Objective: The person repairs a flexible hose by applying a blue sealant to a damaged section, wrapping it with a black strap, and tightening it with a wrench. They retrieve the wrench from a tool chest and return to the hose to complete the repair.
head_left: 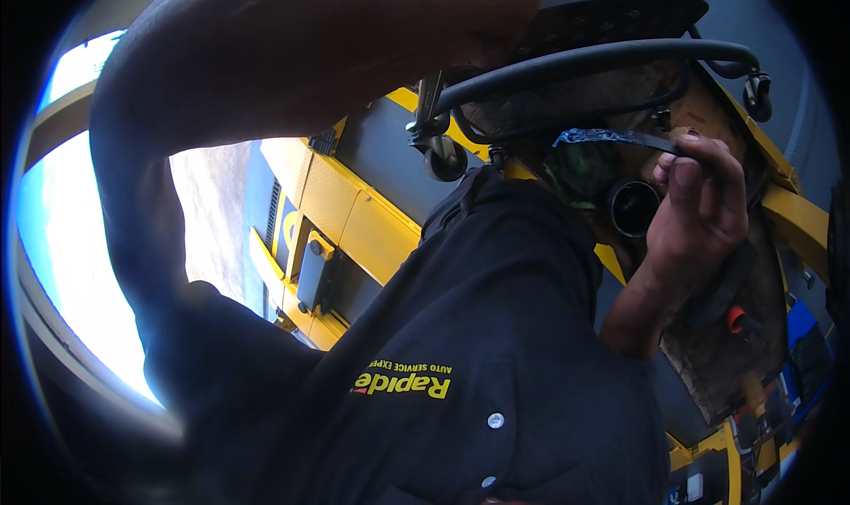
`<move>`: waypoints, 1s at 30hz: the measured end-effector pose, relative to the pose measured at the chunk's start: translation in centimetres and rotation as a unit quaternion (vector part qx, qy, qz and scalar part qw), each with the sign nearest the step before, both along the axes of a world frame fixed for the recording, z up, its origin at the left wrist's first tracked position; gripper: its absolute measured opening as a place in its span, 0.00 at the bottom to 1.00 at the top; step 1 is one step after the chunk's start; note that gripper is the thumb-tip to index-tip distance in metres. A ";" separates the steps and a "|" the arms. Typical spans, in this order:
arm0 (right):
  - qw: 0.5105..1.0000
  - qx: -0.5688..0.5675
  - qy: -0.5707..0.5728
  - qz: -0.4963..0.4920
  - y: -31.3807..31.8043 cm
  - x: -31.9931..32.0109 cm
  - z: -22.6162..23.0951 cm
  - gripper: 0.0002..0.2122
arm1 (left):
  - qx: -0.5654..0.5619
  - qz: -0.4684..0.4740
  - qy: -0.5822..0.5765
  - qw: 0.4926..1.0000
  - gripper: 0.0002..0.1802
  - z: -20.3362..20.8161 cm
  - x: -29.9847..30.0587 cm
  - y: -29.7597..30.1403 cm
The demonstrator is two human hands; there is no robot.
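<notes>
My right hand (699, 200) is closed round a thin, flat dark strip (660, 140), pinched between thumb and fingers. Glossy blue grease (598, 137) coats the strip's far end, which points left. Just below the strip, beside my hand, sits a round black container (632, 208), open at the top. Bunched green material (578, 173) lies to its left. My left arm bends up and across the top of the view. Only a shadowed part of my left hand (505, 14) shows near the top edge, above a black tube frame (575, 61); its fingers are hidden.
Casters (443, 157) carry the tube frame. Yellow metal structures (376, 226) stand behind and to the left. A stained brown surface (708, 359) at right bears a red-ended item (736, 319). Blue and dark objects (804, 350) crowd the lower right edge. Bright daylight enters from the left.
</notes>
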State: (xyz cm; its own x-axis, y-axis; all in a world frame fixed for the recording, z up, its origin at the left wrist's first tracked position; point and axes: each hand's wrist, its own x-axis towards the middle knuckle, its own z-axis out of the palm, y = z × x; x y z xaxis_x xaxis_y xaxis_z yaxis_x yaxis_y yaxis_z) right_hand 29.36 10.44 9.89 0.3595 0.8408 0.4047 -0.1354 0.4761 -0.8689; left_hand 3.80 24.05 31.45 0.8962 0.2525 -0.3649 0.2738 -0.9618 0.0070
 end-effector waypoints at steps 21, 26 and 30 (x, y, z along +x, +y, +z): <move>0.985 0.022 -0.163 0.041 1.6 -7.4 2.7 0.10 | -0.064 0.135 -0.426 0.892 0.14 -9.0 -15.9 -2.6; 0.930 0.134 -0.341 -0.001 0.6 -7.9 3.0 0.09 | -0.069 0.109 -0.519 0.845 0.14 -11.4 -16.1 -3.5; 0.892 0.198 -0.405 -0.037 0.2 -8.7 3.2 0.10 | -0.071 0.123 -0.533 0.834 0.14 -11.9 -16.5 -3.1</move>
State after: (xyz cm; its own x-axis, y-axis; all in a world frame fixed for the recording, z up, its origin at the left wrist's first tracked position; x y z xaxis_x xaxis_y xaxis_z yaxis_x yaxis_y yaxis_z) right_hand 20.63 10.64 13.07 -0.1370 0.5603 0.8169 0.5038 0.7495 -0.4295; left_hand -12.70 20.93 19.57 0.6574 0.4994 0.5643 0.2291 -0.8459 0.4817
